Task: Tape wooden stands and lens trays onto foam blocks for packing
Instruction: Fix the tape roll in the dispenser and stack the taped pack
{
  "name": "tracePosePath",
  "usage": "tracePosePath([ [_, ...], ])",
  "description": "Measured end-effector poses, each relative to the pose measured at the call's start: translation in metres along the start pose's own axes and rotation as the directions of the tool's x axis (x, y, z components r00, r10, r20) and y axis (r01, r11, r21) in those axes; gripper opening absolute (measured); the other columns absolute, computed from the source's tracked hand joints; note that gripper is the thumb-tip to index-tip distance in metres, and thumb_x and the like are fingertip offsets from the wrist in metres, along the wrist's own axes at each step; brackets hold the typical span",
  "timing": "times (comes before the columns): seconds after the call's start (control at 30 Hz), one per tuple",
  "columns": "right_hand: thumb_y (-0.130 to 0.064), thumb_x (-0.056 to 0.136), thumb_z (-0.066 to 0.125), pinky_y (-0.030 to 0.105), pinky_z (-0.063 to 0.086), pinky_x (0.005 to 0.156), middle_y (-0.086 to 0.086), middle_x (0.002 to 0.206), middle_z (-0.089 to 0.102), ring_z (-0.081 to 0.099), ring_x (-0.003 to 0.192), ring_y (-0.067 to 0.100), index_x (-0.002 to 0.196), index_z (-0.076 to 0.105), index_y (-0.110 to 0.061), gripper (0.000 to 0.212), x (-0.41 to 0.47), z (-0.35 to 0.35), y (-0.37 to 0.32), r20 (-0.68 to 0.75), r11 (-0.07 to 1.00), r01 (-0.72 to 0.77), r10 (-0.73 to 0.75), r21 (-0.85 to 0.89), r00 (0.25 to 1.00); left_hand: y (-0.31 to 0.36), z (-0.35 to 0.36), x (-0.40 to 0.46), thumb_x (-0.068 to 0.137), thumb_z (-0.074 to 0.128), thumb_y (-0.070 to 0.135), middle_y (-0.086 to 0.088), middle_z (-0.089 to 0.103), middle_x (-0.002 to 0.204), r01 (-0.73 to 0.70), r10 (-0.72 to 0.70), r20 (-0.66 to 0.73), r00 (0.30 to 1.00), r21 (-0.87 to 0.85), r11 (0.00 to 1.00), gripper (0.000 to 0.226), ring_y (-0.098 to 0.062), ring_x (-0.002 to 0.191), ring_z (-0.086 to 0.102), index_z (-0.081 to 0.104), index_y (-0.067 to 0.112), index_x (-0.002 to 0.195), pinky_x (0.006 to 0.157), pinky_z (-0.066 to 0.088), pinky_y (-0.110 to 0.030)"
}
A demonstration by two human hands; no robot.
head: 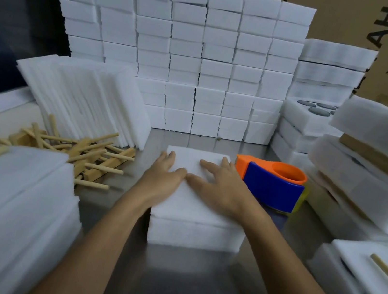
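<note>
A white foam block (196, 228), two layers thick, lies on the steel table in front of me. My left hand (164, 176) rests flat on its top at the left, fingers straight. My right hand (219, 187) lies flat beside it on the same top, fingers spread, thumbs nearly touching. An orange and blue tape dispenser (272, 184) stands just right of the block. A heap of wooden stands (78, 151) with dowels lies to the left. A foam lens tray (312, 114) with dark round lenses sits on a stack at the right.
A wall of stacked foam blocks (201, 59) fills the back. Leaning foam sheets (85, 101) stand at back left, a foam stack (5, 208) at near left. Wrapped foam packs (376, 163) pile up at the right, cardboard boxes (359, 28) behind them. Bare steel table (181, 284) lies near me.
</note>
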State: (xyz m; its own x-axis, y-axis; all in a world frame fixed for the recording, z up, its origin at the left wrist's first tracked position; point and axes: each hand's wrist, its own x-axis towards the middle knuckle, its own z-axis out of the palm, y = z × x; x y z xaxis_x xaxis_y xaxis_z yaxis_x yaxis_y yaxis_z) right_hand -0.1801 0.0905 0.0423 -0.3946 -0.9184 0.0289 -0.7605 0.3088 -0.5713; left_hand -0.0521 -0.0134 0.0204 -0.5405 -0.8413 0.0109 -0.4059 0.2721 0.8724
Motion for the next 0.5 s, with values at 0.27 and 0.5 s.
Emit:
tracePosePath([
  [0.27, -0.062, 0.081, 0.071, 0.027, 0.031, 0.099, -0.009, 0.164, 0.018, 0.032, 0.145, 0.017, 0.147, 0.043, -0.037, 0.076, 0.001, -0.013, 0.013, 0.001, 0.983, -0.016, 0.016, 0.181, 1.0, 0.005, 0.001, -0.002, 0.1, 0.047, 0.037, 0.01, 0.001, 0.165, -0.006, 0.006, 0.007, 1.0, 0.083, 0.997, 0.067, -0.012, 0.151, 0.01, 0.017, 0.023, 0.158, 0.113, 0.016, -0.026],
  [0.5, -0.061, 0.08, 0.071, 0.031, 0.032, 0.109, -0.005, 0.164, 0.019, 0.024, 0.148, 0.016, 0.146, 0.043, -0.034, 0.076, -0.002, -0.012, 0.014, 0.008, 0.984, -0.021, 0.02, 0.175, 1.0, 0.009, 0.001, -0.003, 0.097, 0.051, 0.033, 0.005, 0.012, 0.165, -0.004, 0.008, -0.029, 1.0, 0.131, 0.991, 0.067, -0.017, 0.15, 0.018, 0.023, 0.02, 0.156, 0.11, 0.023, -0.027],
])
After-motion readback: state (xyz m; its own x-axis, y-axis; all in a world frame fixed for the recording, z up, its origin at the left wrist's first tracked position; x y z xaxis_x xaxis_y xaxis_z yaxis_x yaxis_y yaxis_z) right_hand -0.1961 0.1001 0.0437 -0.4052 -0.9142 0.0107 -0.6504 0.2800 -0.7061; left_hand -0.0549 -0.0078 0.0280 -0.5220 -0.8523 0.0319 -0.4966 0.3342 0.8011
